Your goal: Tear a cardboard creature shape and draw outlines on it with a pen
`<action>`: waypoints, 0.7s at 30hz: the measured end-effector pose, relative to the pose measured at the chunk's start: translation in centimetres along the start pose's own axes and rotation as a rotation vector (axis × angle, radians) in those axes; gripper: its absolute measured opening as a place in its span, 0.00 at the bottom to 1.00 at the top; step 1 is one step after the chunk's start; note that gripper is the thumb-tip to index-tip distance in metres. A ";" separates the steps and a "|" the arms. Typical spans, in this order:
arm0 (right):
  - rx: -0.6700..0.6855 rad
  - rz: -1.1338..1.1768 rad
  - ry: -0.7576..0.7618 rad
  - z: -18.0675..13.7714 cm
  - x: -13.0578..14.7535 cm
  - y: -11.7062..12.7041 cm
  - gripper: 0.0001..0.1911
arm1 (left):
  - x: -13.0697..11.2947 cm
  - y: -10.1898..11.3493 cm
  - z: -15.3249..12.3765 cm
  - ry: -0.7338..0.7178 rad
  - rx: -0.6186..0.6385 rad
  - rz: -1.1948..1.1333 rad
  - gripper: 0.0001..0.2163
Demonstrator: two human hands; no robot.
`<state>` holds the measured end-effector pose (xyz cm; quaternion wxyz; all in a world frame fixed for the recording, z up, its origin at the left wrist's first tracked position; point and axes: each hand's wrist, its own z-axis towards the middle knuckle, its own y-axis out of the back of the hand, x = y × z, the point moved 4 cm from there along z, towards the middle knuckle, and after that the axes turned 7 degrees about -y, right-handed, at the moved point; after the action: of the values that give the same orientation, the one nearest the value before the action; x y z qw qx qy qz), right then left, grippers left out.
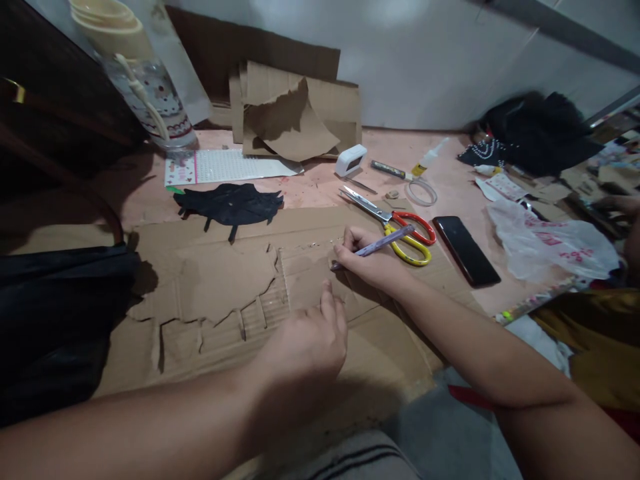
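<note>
Our left hand (pixel 305 347) presses the cardboard (pixel 210 280), its grip loose and apart; our right hand (pixel 367 263) has its grip clamped on a pen (pixel 383 243).

A pale wall (pixel 450 67) faces me, a soft glare of light high on it. Below the wall spreads a pinkish surface (pixel 320 187) (floor or tabletop, I cannot tell). Left of the wall stands dark wooden furniture (pixel 45 87).

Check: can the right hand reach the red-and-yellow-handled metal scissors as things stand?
Probably yes: the red-and-yellow-handled scissors lie just past the right hand, nothing between. But the hand grips a purple pen that crosses the yellow handle.
</note>
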<state>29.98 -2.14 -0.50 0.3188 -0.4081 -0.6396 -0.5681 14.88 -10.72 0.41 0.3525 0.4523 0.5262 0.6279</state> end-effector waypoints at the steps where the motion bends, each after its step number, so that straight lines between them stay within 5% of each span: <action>1: 0.002 0.004 -0.003 0.0 0.0 0.0 0.17 | 0.0 0.0 0.0 -0.006 0.001 -0.005 0.20; 6: -0.020 0.120 0.019 0.3 0.1 0.4 0.18 | 0.0 -0.2 0.1 0.008 0.020 -0.017 0.20; 13: -0.338 0.201 0.172 1.2 0.6 4.9 0.16 | 0.1 0.1 0.3 0.005 0.134 -0.054 0.22; 21: -0.427 -0.074 0.401 1.3 1.0 7.4 0.07 | -0.3 0.3 -0.3 0.035 0.118 -0.020 0.23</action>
<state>36.09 -0.53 3.64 0.3245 -0.3220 -0.4442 -0.7705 14.76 -11.18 0.61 0.3222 0.4559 0.5730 0.6000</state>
